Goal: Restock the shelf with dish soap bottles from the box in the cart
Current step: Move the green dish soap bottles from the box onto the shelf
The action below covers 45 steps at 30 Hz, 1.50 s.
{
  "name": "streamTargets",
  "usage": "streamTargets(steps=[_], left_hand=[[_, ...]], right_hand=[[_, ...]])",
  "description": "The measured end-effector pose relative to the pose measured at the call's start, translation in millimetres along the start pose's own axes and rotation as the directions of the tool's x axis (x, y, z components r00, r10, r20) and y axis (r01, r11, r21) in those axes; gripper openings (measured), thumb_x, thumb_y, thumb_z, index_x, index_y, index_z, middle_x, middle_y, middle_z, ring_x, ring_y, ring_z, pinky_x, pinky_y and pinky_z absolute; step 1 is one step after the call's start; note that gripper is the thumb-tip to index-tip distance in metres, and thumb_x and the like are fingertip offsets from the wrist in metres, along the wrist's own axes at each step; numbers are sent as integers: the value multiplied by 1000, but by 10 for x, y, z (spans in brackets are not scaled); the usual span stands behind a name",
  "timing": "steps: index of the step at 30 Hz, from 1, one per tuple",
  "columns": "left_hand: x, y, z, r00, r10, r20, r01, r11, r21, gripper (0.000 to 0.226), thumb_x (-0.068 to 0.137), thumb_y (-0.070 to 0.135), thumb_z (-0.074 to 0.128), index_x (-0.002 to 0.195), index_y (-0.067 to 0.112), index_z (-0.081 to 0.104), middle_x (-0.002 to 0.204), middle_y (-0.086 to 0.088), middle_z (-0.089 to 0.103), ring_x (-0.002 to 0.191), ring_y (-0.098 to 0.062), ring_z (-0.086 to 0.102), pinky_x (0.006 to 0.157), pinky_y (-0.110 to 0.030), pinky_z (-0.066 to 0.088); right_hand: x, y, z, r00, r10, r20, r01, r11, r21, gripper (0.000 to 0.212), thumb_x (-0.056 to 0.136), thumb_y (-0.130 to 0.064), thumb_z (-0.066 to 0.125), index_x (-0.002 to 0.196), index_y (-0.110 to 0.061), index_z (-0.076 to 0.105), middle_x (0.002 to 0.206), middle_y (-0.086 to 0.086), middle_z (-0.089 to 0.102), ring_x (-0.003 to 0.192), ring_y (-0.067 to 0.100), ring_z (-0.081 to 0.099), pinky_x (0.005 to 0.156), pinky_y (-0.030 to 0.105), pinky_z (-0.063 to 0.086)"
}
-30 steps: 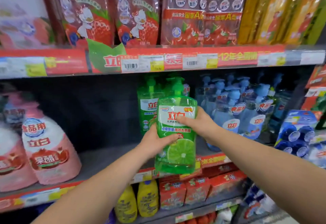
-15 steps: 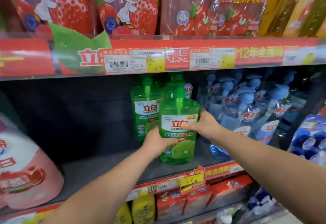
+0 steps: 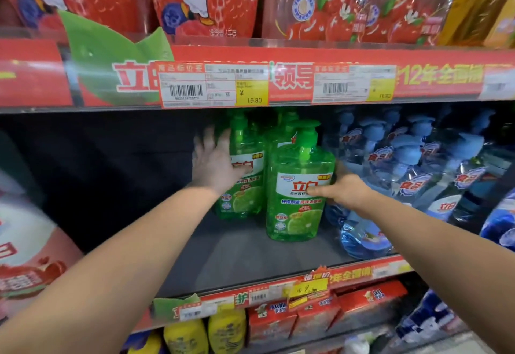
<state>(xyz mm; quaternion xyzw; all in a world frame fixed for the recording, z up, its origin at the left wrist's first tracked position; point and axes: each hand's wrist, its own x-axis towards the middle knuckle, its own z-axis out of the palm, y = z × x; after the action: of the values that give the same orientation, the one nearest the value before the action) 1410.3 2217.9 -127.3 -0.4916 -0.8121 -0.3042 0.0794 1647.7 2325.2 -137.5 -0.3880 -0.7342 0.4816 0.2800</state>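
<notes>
Your right hand (image 3: 344, 190) grips the front green bottle (image 3: 299, 200), upright on the shelf (image 3: 250, 259). On your left hand (image 3: 213, 165) the fingers (image 3: 208, 139) spread wide, seemingly touching the far bottle (image 3: 246, 186). Nudge the front one back, label forward.

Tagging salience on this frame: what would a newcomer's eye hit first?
First, the bright green dish soap bottle standing mid-shelf on the dark shelf, gripped at its label by the right hand. Next, the left hand, fingers spread and blurred, in front of a second green bottle just behind and to the left. Then the red price strip overhead and the blue pump bottles crowding the right.
</notes>
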Motion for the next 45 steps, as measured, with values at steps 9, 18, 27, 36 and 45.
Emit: streamTargets(steps=[9, 18, 27, 36, 45], left_hand=[[64, -199, 137, 997, 66, 49, -61, 993, -98, 84, 83, 21, 67, 147, 28, 14, 156, -13, 6, 118, -45, 48, 92, -49, 45], [77, -205, 171, 997, 66, 49, -60, 991, -120, 84, 83, 16, 66, 147, 27, 13, 156, -13, 4, 122, -45, 45, 93, -47, 44], [87, -174, 97, 989, 48, 142, -30, 991, -129, 83, 84, 22, 63, 147, 29, 10, 156, -11, -4, 126, -46, 39, 100, -49, 40], [-353, 27, -231, 991, 64, 114, -90, 967, 237, 68, 86, 43, 56, 143, 21, 26, 153, -9, 18, 137, -35, 20, 108, -46, 26], [-1488, 141, -604, 977, 81, 197, -168, 859, 483, 58, 88, 55, 44, 131, 16, 44, 135, -7, 45, 126, -29, 37, 103, -44, 31]], right_hand=[[84, -80, 0, 997, -29, -65, 21, 993, -117, 83, 73, -4, 78, 142, -10, 31, 128, 7, 56, 112, 17, 53, 88, 22, 45], [71, -35, 38, 996, -13, -91, 8, 998, -58, 84, 78, 0, 72, 145, -16, 24, 135, 10, 52, 120, 23, 50, 97, 34, 42], [43, -121, 120, 976, -24, -216, -6, 991, -137, 95, 74, 2, 75, 148, -10, 16, 139, 15, 49, 126, 30, 50, 102, 37, 43], [-274, -395, 246, 935, -338, -105, 120, 582, -804, 82, 84, -22, 62, 151, -19, 14, 159, 12, 9, 145, 34, 11, 115, 46, 21], [-1031, -402, 440, 923, -271, 274, 360, 349, -865, 65, 90, -45, 51, 146, -21, 27, 152, 4, 31, 143, 28, 22, 113, 47, 23]])
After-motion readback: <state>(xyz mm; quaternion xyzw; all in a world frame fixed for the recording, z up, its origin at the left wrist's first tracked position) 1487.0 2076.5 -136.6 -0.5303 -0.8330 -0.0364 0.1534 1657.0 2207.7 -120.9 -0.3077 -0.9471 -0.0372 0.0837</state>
